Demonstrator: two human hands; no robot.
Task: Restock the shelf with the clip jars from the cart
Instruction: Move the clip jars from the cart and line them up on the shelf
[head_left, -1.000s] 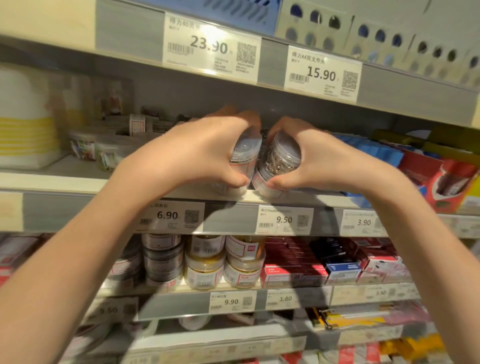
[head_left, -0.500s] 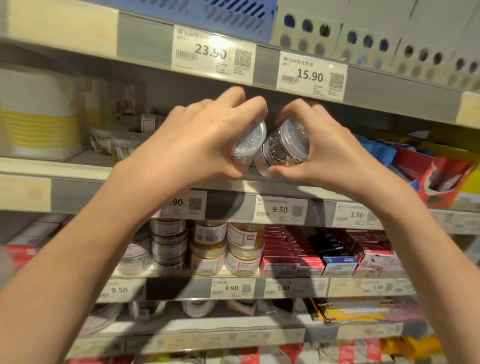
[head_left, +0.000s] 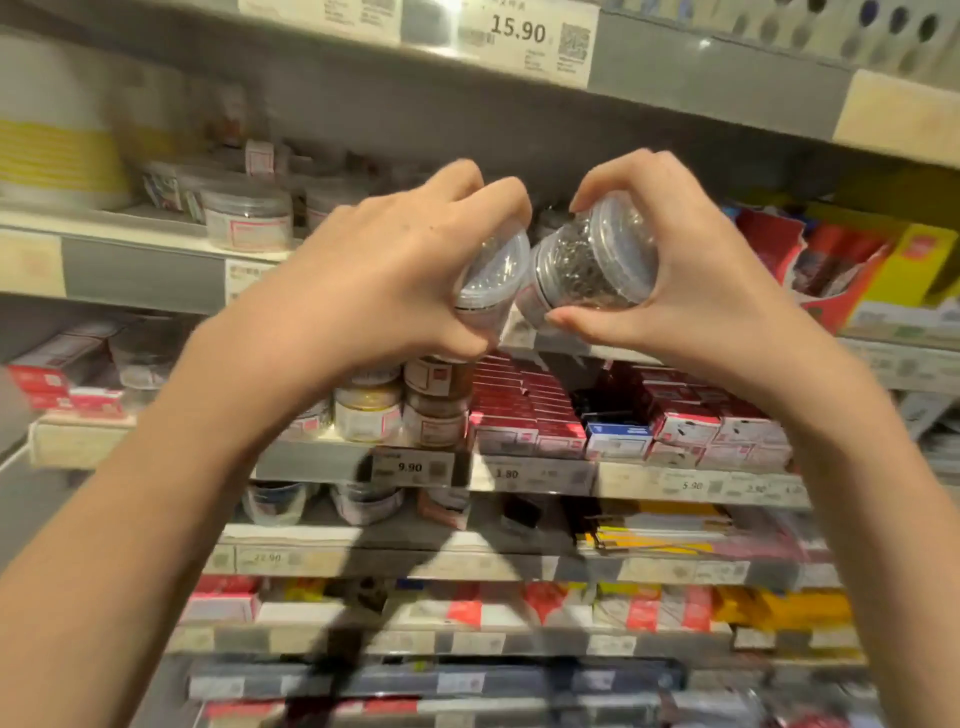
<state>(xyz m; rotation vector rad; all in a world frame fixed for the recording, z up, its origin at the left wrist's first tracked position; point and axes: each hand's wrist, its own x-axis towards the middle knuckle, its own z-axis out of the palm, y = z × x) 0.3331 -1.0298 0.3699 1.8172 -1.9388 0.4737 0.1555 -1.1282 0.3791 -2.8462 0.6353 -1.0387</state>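
Left hand (head_left: 384, 280) grips one clip jar (head_left: 491, 280); right hand (head_left: 691, 275) grips another (head_left: 587, 270). Both jars tilt lid-first toward 12 o'clock, touching, in front of the shelf (head_left: 140, 228) opening, equally near.

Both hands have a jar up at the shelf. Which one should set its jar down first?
Probably the left hand. Its jar is nearest the low tubs and the shelf edge beside them. The right hand holds its jar tilted, further right.
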